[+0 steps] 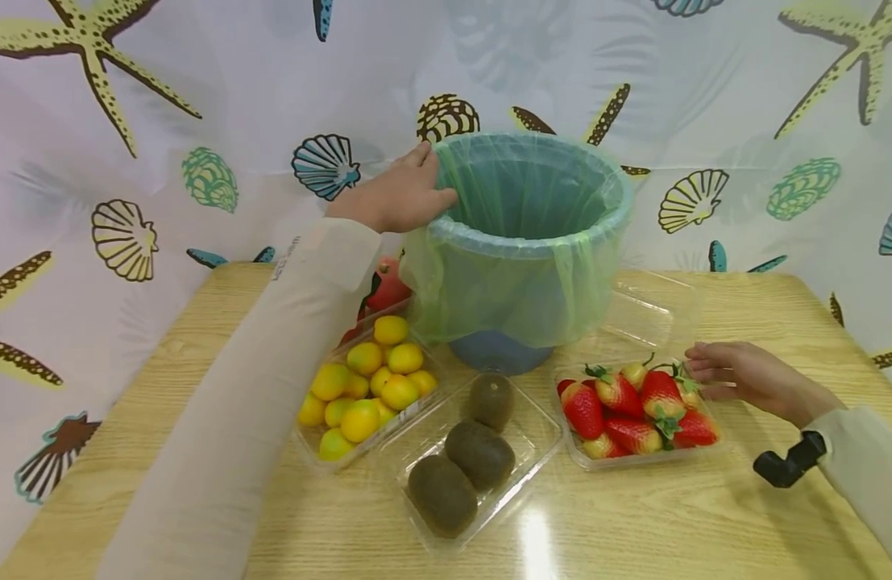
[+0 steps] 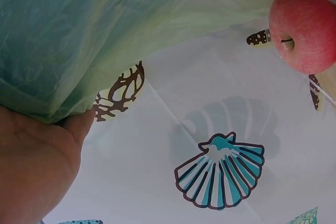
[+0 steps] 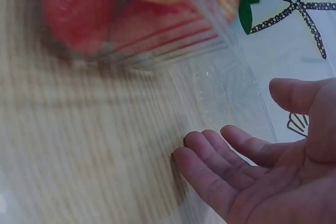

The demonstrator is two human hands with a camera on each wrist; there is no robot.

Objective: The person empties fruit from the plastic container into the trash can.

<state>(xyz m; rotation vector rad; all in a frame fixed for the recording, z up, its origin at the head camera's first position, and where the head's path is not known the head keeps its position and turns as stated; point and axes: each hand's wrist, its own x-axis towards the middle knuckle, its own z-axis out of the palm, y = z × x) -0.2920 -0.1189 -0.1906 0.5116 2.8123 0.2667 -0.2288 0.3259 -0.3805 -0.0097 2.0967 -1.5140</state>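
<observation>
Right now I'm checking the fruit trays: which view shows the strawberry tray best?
The head view: the whole strawberry tray shows beside the right hand. The right wrist view shows only a blurred corner of it; the left wrist view shows none.

Three brown kiwis (image 1: 475, 455) are lying in one clear tray (image 1: 533, 451), and about a dozen small yellow citrus fruits (image 1: 366, 387) are filling a second. Roughly seven strawberries (image 1: 637, 411) are sitting in a third tray, and one lined bin (image 1: 525, 242) is standing behind, with one red apple (image 2: 304, 27) showing beside it.
</observation>
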